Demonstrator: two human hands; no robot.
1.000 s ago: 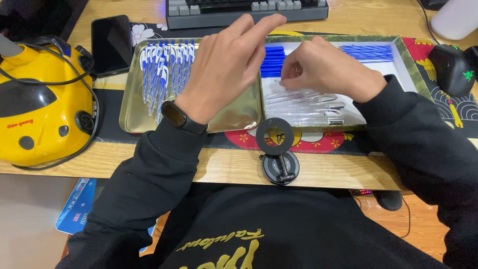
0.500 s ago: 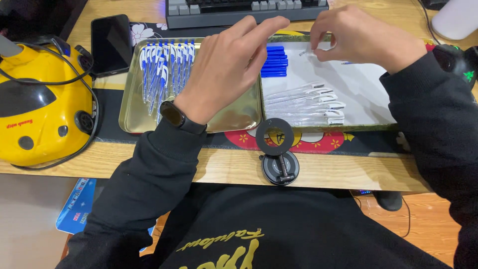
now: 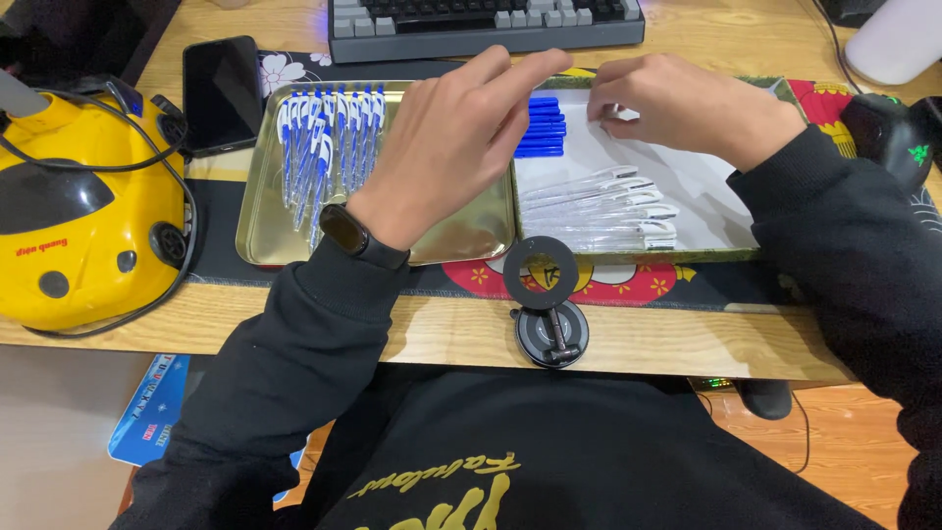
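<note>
My left hand [image 3: 446, 157] hovers over the gold tray [image 3: 265, 231], fingers spread and holding nothing, its fingertips reaching toward a stack of blue pen parts [image 3: 543, 128]. Several blue-and-white pens [image 3: 324, 137] lie in that tray's left half. My right hand [image 3: 692, 103] is over the far side of the white-lined tray [image 3: 716, 196], fingertips pinched together just right of the blue parts. Whether anything is between those fingers is hidden. Several clear pen barrels [image 3: 599, 208] lie in a row nearer me.
A yellow machine with black cables [image 3: 78, 216] sits at the left, and a dark phone [image 3: 224, 93] lies beside it. A keyboard [image 3: 481, 25] is at the back and a black mouse [image 3: 888, 137] at the right. A round black stand [image 3: 545, 294] sits at the desk's front edge.
My right hand has lifted off the clear barrels, swung to the far right, then come back left beside the blue parts. My left hand has stayed put.
</note>
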